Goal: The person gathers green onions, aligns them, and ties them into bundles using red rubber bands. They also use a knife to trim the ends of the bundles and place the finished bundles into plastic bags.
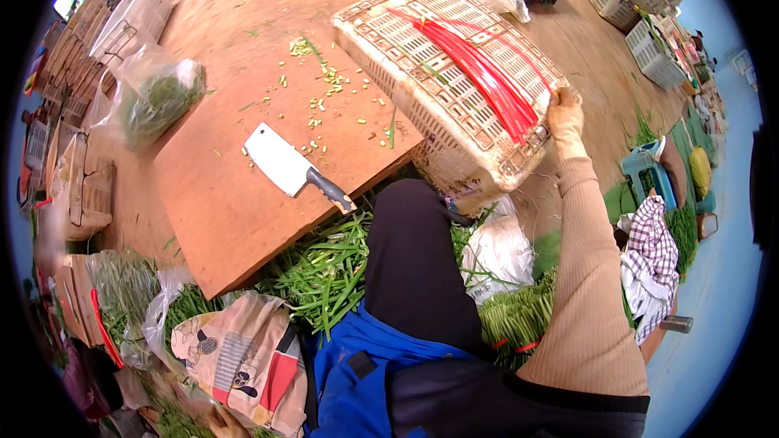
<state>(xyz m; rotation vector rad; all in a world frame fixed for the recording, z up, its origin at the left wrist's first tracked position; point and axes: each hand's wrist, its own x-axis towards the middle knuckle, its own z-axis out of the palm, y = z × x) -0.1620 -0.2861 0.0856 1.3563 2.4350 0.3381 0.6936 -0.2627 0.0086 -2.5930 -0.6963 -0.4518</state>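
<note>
My right hand (pixel 565 112) is at the near right corner of an upturned plastic crate (pixel 420 94). Its fingers are closed on the end of a thin red strip (pixel 523 59), which runs back across the crate. A bundle of red plastic strips (pixel 471 76) lies beside it on the crate. At the bottom left edge, only part of my left hand (pixel 225 423) shows, low among greens; its grip is hidden. On the reddish-brown board (pixel 213 194) before me rests a cleaver (pixel 283 161) with a dark handle. Chopped pale-green stem pieces (pixel 319 103) are scattered beyond it.
Loose green stalks (pixel 328 261) lie under the board's near edge. Tied green bundles (pixel 520 313) sit by my right thigh, near a white plastic sack (pixel 496 249). At left are a patterned cloth (pixel 243 353) and a clear bag of greens (pixel 155 97). A blue stool (pixel 648 170) stands at right.
</note>
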